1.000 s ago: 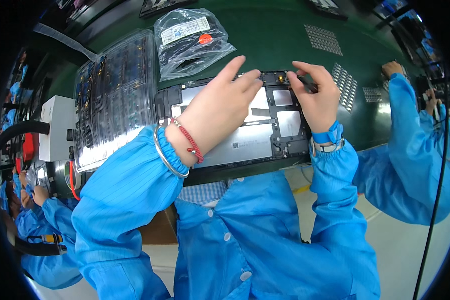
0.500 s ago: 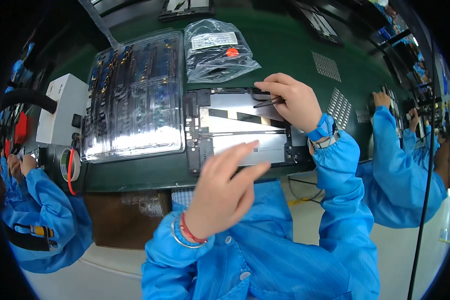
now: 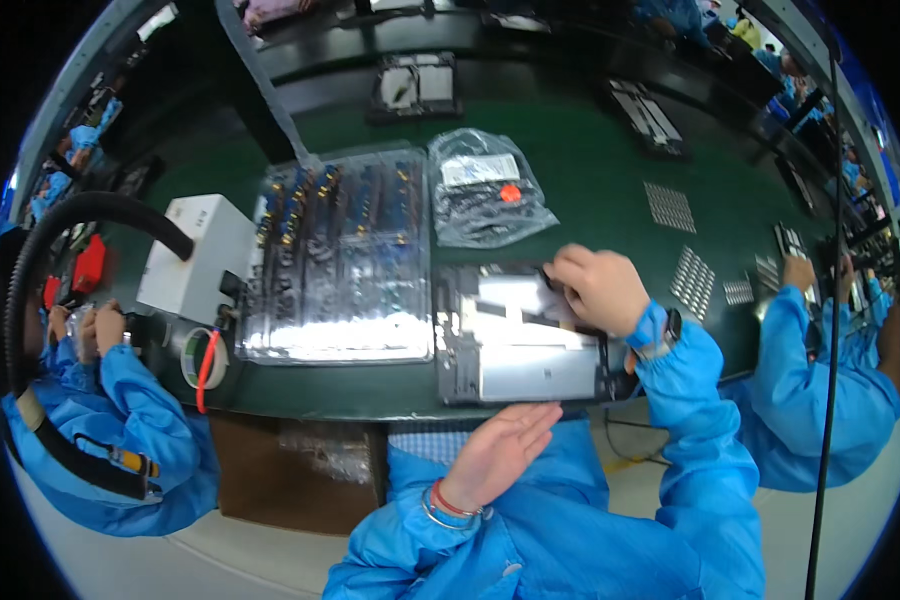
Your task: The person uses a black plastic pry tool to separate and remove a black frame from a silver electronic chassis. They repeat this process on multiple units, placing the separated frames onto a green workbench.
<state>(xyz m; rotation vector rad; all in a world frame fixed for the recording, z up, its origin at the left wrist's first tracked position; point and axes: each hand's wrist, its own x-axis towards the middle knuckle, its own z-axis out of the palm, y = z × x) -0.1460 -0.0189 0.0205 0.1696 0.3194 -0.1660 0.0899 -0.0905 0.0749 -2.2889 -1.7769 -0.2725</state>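
An opened tablet (image 3: 545, 375) lies on the green table in front of me, its silver battery plates and dark circuit parts bared. My right hand (image 3: 610, 290) is over its far right part, fingers pinched around a thin dark tool (image 3: 554, 284) that mostly hides behind them. The tool's kind is too blurred to tell. My left hand (image 3: 502, 450) is off the tablet, just in front of the table's near edge, holding nothing, with its fingers stretched out.
Left of the tablet, a clear plastic tray (image 3: 335, 345) holds rows of circuit boards. Behind lies a clear plastic bag (image 3: 490, 205). A white box (image 3: 195, 250) and a tape roll (image 3: 192, 360) stand left. Metal-dotted sheets (image 3: 692, 282) lie right. Co-workers (image 3: 800, 370) sit at both sides.
My left hand has drawn back from over the tablet to the near table edge. My right hand remains at the tablet's far right part. The whole view has shifted, showing more of the far table.
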